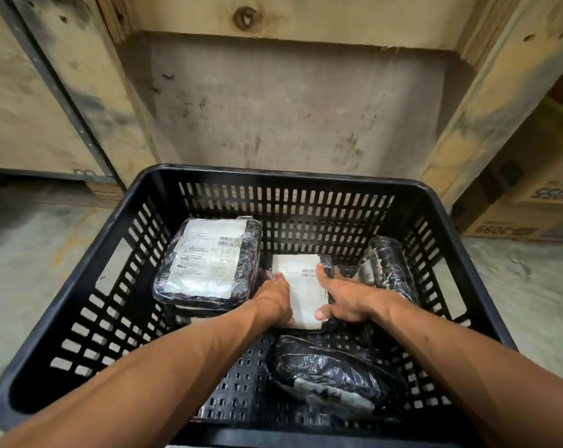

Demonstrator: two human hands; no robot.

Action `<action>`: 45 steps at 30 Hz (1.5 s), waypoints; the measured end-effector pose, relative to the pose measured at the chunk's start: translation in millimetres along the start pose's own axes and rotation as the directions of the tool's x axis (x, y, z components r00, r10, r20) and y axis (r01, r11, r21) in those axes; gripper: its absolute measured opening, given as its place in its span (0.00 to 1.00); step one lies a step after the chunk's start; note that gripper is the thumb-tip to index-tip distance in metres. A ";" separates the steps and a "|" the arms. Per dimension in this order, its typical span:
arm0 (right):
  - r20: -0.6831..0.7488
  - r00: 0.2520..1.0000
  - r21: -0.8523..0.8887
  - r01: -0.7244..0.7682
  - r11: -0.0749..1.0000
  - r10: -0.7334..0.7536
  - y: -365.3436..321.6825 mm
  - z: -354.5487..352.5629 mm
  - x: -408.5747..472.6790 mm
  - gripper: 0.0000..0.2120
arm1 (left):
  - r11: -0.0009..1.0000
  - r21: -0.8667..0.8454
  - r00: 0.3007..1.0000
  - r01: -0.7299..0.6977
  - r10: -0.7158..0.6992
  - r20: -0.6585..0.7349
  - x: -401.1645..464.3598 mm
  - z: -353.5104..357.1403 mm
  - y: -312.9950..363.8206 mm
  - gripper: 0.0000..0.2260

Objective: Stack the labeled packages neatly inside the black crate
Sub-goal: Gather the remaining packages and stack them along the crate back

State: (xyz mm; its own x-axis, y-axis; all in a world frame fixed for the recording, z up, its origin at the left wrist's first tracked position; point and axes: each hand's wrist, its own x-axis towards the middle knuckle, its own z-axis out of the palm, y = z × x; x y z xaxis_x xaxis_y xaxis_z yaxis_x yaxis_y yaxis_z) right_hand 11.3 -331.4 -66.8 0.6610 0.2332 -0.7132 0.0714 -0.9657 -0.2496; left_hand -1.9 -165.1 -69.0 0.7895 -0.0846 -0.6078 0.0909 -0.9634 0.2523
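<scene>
Both hands, left hand (275,297) and right hand (344,299), are gripping the labeled package (301,286) inside the black crate (286,179), risking it settling crooked.

A worn, stained concrete floor (515,286) carries a black slatted crate (273,185) in the near centre. Wooden crate panels (289,108) stand on it at the far side, and printed cardboard boxes (528,218), apparently stacked, sit at far right.
</scene>
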 end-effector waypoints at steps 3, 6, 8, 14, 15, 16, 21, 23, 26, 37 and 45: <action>0.025 1.000 -0.037 0.004 0.999 -0.004 2.4 1.6 4.7 0.50 | 0.994 0.092 0.998 -0.059 0.061 -0.019 -2.1 4.7 0.0 0.38; 0.009 0.998 -0.078 0.063 0.995 -0.063 4.6 3.7 8.0 0.49 | 0.984 0.163 0.997 -0.075 0.079 -0.022 1.2 13.7 -3.2 0.32; -0.009 0.992 -0.110 0.128 0.986 -0.129 6.1 3.1 8.1 0.48 | 0.974 0.208 0.996 -0.089 0.092 -0.007 5.3 19.7 -7.3 0.31; -0.017 0.982 -0.152 0.183 0.971 -0.187 5.9 1.6 7.5 0.46 | 0.974 0.201 0.994 -0.101 0.107 -0.023 6.3 16.3 -6.9 0.32; -0.019 0.982 -0.160 0.184 0.970 -0.189 5.5 1.4 6.9 0.46 | 0.974 0.204 0.994 -0.102 0.110 -0.028 5.8 15.0 -6.0 0.32; -0.024 0.981 -0.171 0.185 0.968 -0.192 5.2 1.1 6.6 0.46 | 0.972 0.211 0.993 -0.107 0.115 -0.030 3.9 12.9 -5.0 0.31; -0.064 0.984 -0.260 0.144 0.955 -0.166 0.5 -1.9 6.0 0.47 | 0.955 0.273 0.990 -0.120 0.136 -0.040 -5.2 -1.2 0.6 0.29; -0.082 0.986 -0.292 0.116 0.949 -0.145 -6.2 -6.9 -1.0 0.46 | 0.954 0.245 0.984 -0.172 0.178 -0.002 -12.4 -11.3 0.8 0.26; -0.083 0.984 -0.297 0.127 0.946 -0.158 -15.8 -18.1 -22.7 0.42 | 0.951 0.149 0.963 -0.271 0.269 0.031 -28.7 -25.1 -4.2 0.18; -0.196 0.906 -0.122 0.356 0.926 -0.375 -11.5 -21.5 -150.0 0.16 | 0.754 -0.079 0.757 -0.652 0.654 -0.002 -108.9 -52.6 -49.3 0.16; -0.036 0.954 -0.206 0.283 0.937 -0.297 -17.0 7.6 -149.4 0.19 | 0.758 -0.192 0.751 -0.624 0.649 0.120 -100.2 -25.6 -45.4 0.10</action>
State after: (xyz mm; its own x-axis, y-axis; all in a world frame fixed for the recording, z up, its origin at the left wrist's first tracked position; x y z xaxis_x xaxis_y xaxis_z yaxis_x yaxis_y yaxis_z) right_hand -94.4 -348.9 39.1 0.6366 0.5050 -0.5829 0.4084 -0.8619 -0.3007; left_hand -69.6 -106.3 -0.3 0.5795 -0.7193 -0.3831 -0.3074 -0.6283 0.7147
